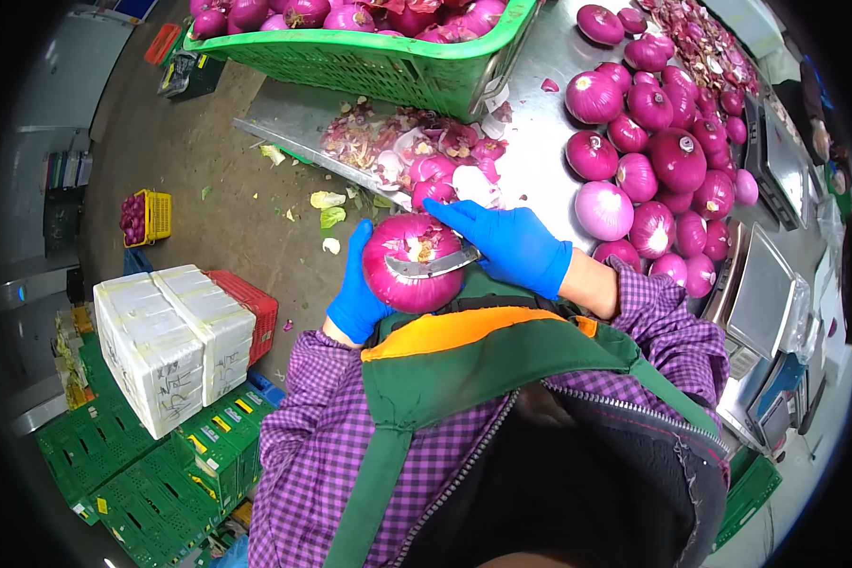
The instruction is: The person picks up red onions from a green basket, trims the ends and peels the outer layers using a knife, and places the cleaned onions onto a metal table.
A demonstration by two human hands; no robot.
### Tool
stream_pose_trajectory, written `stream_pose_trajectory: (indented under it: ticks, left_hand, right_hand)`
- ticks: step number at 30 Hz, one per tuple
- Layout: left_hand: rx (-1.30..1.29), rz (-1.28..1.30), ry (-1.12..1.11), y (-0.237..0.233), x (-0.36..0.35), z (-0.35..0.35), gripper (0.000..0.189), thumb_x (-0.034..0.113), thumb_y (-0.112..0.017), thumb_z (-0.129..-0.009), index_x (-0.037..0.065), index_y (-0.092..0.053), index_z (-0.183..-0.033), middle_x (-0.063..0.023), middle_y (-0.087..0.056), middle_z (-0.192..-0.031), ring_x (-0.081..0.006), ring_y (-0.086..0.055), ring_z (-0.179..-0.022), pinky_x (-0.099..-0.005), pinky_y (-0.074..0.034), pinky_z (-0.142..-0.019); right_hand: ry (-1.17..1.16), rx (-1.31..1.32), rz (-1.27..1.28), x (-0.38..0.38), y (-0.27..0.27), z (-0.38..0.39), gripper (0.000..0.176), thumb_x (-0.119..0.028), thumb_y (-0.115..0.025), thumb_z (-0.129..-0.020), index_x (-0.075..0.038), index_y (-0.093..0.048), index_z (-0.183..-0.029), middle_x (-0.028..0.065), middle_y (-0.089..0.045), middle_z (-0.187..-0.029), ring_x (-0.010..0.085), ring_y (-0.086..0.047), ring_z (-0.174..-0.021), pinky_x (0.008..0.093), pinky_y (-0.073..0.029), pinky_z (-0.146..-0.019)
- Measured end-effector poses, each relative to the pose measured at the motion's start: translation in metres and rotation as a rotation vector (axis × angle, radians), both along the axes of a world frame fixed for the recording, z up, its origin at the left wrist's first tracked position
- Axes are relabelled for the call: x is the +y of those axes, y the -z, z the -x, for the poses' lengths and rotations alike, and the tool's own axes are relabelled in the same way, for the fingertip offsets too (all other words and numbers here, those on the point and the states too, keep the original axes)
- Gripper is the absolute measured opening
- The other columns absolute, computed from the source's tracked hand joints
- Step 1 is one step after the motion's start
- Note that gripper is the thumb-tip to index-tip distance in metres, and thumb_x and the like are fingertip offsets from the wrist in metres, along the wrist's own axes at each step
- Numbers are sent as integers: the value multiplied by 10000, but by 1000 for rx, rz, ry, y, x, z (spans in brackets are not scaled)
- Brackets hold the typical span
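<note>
A large red onion (393, 284) is held in front of my chest, its root end facing up. My left hand (358, 293), in a blue glove, is closed around the onion's left side. In my right hand (516, 244), also gloved in blue, is a small knife with a curved blade (431, 265). The blade lies across the top of the onion, close to its root. My right fingers wrap the knife's handle, which they hide, while the thumb or forefinger reaches over the onion's far edge. Just beyond lies a heap of onion skins (417, 151) on the metal table's edge.
A green crate (379, 71) full of onions stands on the metal table (544, 142). Several peeled onions (651, 142) lie at right, by more skins (701, 43) and scales (762, 284). White foam boxes (161, 331) sit on green crates (147, 483) at left.
</note>
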State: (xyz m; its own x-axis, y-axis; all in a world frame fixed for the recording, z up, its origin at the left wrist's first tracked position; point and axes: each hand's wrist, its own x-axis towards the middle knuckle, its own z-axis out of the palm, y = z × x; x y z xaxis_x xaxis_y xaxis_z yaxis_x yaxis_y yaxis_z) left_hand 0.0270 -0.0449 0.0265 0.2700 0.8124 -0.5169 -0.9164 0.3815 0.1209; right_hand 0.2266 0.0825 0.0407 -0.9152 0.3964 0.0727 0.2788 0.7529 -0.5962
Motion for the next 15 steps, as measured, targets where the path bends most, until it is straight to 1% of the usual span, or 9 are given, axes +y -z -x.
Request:
stream_pose_trajectory:
  ticks: [2, 4, 7, 9, 11, 12, 13, 14, 15]
  left_hand:
    - [31, 76, -3, -1, -1, -4, 835, 677, -287, -875, 45, -327, -1419, -217, -352, -1444, -383, -372, -1317, -556, -255, -1105]
    - [62, 67, 10, 5, -1, -4, 853, 689, -304, -861, 47, -324, -1422, -217, -352, -1444, -383, -369, -1319, -555, -254, -1105]
    - [89, 57, 26, 10, -4, -4, 865, 694, -323, -848, 51, -319, -1427, -216, -347, -1448, -385, -359, -1326, -554, -251, -1106]
    - [84, 60, 34, 16, -6, -2, 859, 688, -325, -850, 53, -317, -1428, -215, -342, -1452, -386, -353, -1329, -554, -248, -1107]
    - [167, 43, 46, 24, -8, 1, 886, 698, -387, -819, 63, -313, -1432, -217, -358, -1439, -411, -368, -1310, -570, -267, -1092]
    - [168, 45, 50, 22, -11, -1, 886, 698, -387, -819, 63, -313, -1432, -217, -358, -1439, -411, -368, -1310, -570, -267, -1092]
    - [109, -22, 83, 16, -14, -4, 902, 702, -420, -799, 69, -313, -1433, -224, -371, -1425, -428, -378, -1294, -577, -280, -1080]
    - [51, -88, 117, 10, -15, -5, 920, 706, -454, -779, 76, -313, -1434, -231, -383, -1412, -445, -388, -1278, -584, -294, -1069]
    - [74, -145, 162, 3, -10, -7, 956, 715, -506, -742, 83, -311, -1433, -247, -397, -1390, -465, -396, -1257, -590, -315, -1050]
  right_hand:
    - [-4, 14, -27, 0, 1, -2, 819, -60, -576, -750, -245, -243, -1475, 112, -549, -1217, 310, -654, -729, 400, -516, -573]
    - [-12, -4, -79, 3, 4, -1, 685, -33, -511, -791, -184, -328, -1433, 118, -565, -1128, 298, -649, -681, 391, -524, -551]
    - [-7, 13, -90, 3, 11, 1, 703, -30, -506, -791, -196, -305, -1444, 114, -564, -1096, 283, -640, -652, 386, -514, -530]
    - [-18, -14, -88, 4, 13, 4, 700, -35, -512, -792, -199, -312, -1442, 110, -571, -1073, 289, -639, -646, 386, -519, -543]
    - [-24, -42, -85, 6, 26, 5, 698, -39, -519, -793, -203, -318, -1441, 107, -577, -1050, 295, -638, -639, 386, -524, -555]
    - [60, 136, 6, 9, 47, 3, 694, -44, -524, -796, -213, -327, -1439, 101, -589, -1036, 297, -644, -662, 379, -531, -576]
    - [146, 316, 94, 17, 56, 1, 689, -48, -528, -799, -223, -335, -1437, 95, -601, -1022, 299, -650, -686, 372, -537, -598]
    - [237, 59, 260, 37, 61, -14, 712, -32, -553, -795, -241, -334, -1440, 100, -625, -1052, 286, -663, -814, 351, -542, -691]
    - [265, 55, 223, 42, 53, -21, 717, -12, -557, -785, -235, -348, -1434, 110, -624, -1089, 270, -658, -875, 342, -536, -735]
